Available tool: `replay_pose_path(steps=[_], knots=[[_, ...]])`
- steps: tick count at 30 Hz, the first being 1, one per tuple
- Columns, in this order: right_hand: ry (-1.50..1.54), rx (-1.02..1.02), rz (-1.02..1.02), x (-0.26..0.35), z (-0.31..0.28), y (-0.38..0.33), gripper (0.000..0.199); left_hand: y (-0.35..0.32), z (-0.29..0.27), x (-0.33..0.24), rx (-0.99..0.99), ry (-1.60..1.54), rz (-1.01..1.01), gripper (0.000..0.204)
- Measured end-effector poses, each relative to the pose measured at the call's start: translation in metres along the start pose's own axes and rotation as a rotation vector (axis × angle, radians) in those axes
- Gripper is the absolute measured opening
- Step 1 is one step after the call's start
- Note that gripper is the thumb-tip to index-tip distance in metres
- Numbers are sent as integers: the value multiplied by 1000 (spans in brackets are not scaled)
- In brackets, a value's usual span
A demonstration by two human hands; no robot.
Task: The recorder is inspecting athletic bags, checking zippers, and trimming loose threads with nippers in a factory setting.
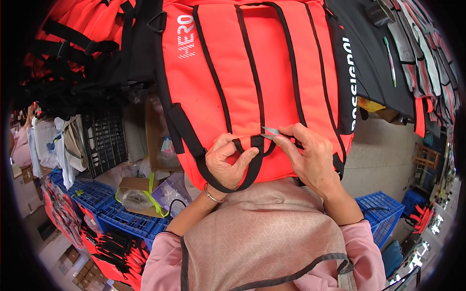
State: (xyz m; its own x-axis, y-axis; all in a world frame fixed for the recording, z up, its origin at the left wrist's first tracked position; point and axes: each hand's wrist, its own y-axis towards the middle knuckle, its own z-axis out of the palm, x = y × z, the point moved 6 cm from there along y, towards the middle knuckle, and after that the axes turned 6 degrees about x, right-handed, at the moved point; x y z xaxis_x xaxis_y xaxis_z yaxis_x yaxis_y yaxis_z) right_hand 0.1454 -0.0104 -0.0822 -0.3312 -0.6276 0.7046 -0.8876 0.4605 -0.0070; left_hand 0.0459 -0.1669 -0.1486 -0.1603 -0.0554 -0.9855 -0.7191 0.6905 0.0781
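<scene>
A bright coral-red backpack point(272, 72) with black piping lies spread in front of me, its shoulder straps facing up. My left hand point(224, 164) is closed on a black webbing strap point(252, 169) at the bag's near end, thumb and fingers pinching it. A loop of that strap hangs around the left wrist. My right hand point(313, 157) grips small thread snips point(271, 131), whose two grey blades point left, slightly apart. The blade tips are right beside the strap's stitched end, close to my left fingers. Whether they touch a thread is too small to tell.
More red bags with black straps point(82, 39) are piled at far left. On the dark table at right lie a toothbrush point(390, 60) and a dark cup point(379, 13). Blue plastic crates point(381, 211) stand on both sides below. An open carton point(138, 186) sits at left.
</scene>
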Motion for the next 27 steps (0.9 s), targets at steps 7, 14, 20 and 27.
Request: replay_pose_path(steps=[7,14,20,27], knots=[[712,158,256,-30,23,10,19,2,1,-2,-3,31,25,18],[1335,99,411,-43,3,8,21,-1,0,4,-28,-4,-43,18],[232,-17,99,-11,-4,-14,19,2,1,1,-40,12,-46,18],[24,-8,10,-2,6,-1,20,5,1,-1,-31,27,-31,17]])
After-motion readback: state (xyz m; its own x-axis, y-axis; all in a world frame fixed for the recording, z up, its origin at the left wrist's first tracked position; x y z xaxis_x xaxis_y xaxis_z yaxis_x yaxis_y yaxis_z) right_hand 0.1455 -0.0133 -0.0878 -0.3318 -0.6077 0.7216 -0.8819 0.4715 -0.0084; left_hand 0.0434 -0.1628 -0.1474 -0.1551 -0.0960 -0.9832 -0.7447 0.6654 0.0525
